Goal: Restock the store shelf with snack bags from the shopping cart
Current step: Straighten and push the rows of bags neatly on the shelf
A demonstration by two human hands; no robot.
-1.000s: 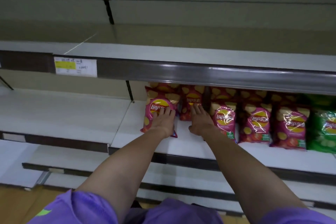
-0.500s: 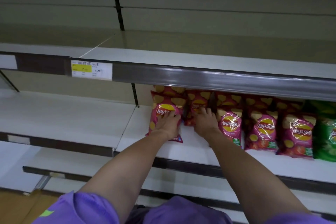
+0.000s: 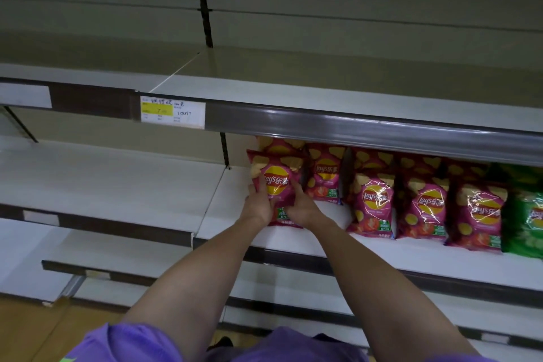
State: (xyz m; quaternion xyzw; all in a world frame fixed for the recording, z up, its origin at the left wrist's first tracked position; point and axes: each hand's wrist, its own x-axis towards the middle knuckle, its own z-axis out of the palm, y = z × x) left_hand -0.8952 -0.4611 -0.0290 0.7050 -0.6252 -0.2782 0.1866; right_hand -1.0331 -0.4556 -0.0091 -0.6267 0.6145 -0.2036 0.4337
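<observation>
A pink Lay's snack bag (image 3: 276, 182) stands upright at the left end of the row on the middle shelf (image 3: 293, 238). My left hand (image 3: 258, 206) grips its left lower edge and my right hand (image 3: 302, 209) grips its right lower edge. Behind it another pink bag (image 3: 323, 173) stands further back. To the right stand three more pink bags (image 3: 373, 206) in front, with others behind them. The shopping cart is out of view.
A green snack bag (image 3: 526, 220) sits at the row's right end. The upper shelf (image 3: 293, 88) overhangs the bags, with a price label (image 3: 172, 112) on its rail. The left shelf section (image 3: 102, 185) holds nothing. Lower shelves and wooden floor (image 3: 29, 329) lie below.
My right hand left the bag behind and moved left onto the front pink bag; both hands now hold that bag upright. The camera view tilted up slightly.
</observation>
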